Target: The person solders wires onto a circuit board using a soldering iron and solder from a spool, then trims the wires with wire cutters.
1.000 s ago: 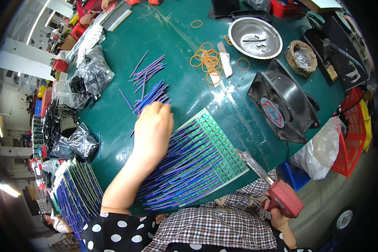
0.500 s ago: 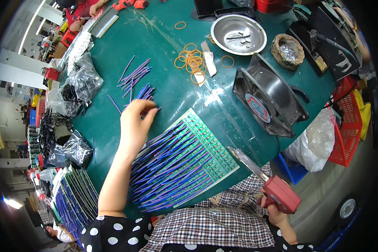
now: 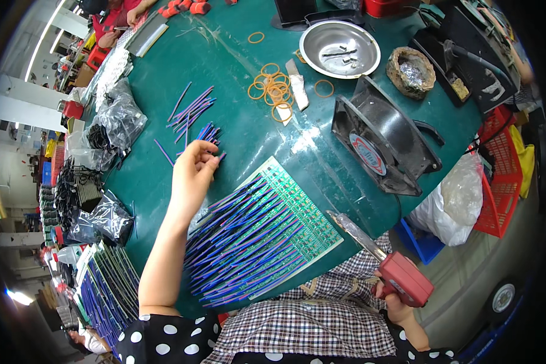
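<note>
My left hand (image 3: 194,173) has its thumb and fingers pinched together at the near end of a loose pile of blue and purple wires (image 3: 208,130). A short wire tip (image 3: 222,156) sticks out past the thumb; the rest of it is hidden by the hand. Below lies a green circuit board panel (image 3: 303,221), with rows of blue and purple wires (image 3: 242,242) running left from it across the table. At the table's near right edge, my right hand (image 3: 397,303) is wrapped around the handle of a red soldering gun (image 3: 406,279), its metal nose toward the board.
Beyond the board lie orange rubber bands (image 3: 273,85), a steel bowl (image 3: 340,51), a rough stone-like dish (image 3: 411,71) and a black fan (image 3: 382,142). Plastic bags (image 3: 118,115) and a stack of wired boards (image 3: 109,285) are on the left. Another person's hand (image 3: 138,13) shows far left.
My left hand has shifted slightly, its fingers more closed at the wire pile. The view has moved a little. My right hand and the soldering gun stay in place.
</note>
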`<state>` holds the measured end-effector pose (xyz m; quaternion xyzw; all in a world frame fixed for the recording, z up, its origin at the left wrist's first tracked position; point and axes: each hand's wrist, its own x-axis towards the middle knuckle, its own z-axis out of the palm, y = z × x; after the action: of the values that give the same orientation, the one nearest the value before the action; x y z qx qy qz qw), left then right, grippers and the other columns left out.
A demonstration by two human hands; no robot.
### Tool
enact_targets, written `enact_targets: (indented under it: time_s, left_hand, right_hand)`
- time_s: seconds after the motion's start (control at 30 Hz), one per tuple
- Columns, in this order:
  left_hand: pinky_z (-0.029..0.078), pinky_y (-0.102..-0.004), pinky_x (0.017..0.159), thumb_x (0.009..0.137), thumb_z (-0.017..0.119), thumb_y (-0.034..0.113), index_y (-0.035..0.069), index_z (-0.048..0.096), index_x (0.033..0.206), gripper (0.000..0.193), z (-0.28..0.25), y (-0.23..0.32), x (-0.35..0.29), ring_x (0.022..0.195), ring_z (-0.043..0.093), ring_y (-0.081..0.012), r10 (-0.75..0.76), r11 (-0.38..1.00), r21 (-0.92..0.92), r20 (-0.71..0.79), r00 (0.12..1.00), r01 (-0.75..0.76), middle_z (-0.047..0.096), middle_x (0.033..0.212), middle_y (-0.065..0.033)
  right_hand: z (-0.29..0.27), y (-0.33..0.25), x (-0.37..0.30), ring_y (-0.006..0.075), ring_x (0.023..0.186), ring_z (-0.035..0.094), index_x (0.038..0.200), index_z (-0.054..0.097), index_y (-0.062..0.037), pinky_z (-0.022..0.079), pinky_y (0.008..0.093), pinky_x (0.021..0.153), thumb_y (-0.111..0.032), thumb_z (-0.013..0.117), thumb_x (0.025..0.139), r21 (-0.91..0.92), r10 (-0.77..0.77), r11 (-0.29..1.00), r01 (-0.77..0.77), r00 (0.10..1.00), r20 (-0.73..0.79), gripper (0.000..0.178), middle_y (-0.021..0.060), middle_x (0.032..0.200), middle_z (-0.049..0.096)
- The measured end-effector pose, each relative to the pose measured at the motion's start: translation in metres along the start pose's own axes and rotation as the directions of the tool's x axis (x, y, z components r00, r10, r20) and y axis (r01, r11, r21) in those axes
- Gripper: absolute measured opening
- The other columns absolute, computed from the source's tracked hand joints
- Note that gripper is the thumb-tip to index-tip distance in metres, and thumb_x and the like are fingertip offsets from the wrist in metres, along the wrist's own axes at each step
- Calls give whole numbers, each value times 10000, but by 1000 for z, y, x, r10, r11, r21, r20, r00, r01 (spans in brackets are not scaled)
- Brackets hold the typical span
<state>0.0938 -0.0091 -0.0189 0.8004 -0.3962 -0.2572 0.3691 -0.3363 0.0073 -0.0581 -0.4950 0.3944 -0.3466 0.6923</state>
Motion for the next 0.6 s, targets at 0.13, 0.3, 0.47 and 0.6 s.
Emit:
enact_targets:
  time_s: [0.13, 0.3, 0.47, 0.6]
  left_hand:
    - [457, -272, 595, 815, 619, 18, 2, 650, 903, 95, 9, 13, -12, 660, 563, -156, 227, 913, 359, -45, 973, -196, 594, 831, -69]
    - [483, -373, 658, 778, 615, 23, 4, 628, 866, 91, 5, 15, -10, 740, 596, -310, 464, 538, 742, 137, 875, -401, 586, 846, -125]
    - [490, -322, 576, 731, 624, -24, 5, 648, 888, 161, 39, 71, -65, 679, 590, -236, 570, 657, 435, 248, 784, -615, 580, 825, -95]
    - [487, -285, 562, 682, 633, -1, -44, 649, 965, 286, 65, 64, -103, 693, 586, -212, 667, 477, 402, 414, 620, -782, 574, 854, -106]
  right_hand:
    - [-2, 2, -2, 137, 643, 594, 1313, 389, 92, 483, 248, 569, -258, 793, 746, 22, 2, 1000, -1, 1000, -16, 779, 125, 848, 624]
    - [-5, 3, -4, 146, 633, 604, 1305, 403, 81, 475, 247, 558, -303, 787, 748, -40, -36, 998, 38, 999, 41, 778, 121, 834, 631]
    - [-5, 3, -4, 157, 583, 614, 1274, 440, 58, 482, 271, 551, -365, 735, 785, -385, -201, 901, 199, 979, 35, 711, 72, 754, 641]
    - [-6, -3, -2, 160, 583, 634, 1239, 470, 50, 497, 281, 568, -375, 724, 790, -386, -206, 895, 223, 975, 87, 668, 13, 697, 650]
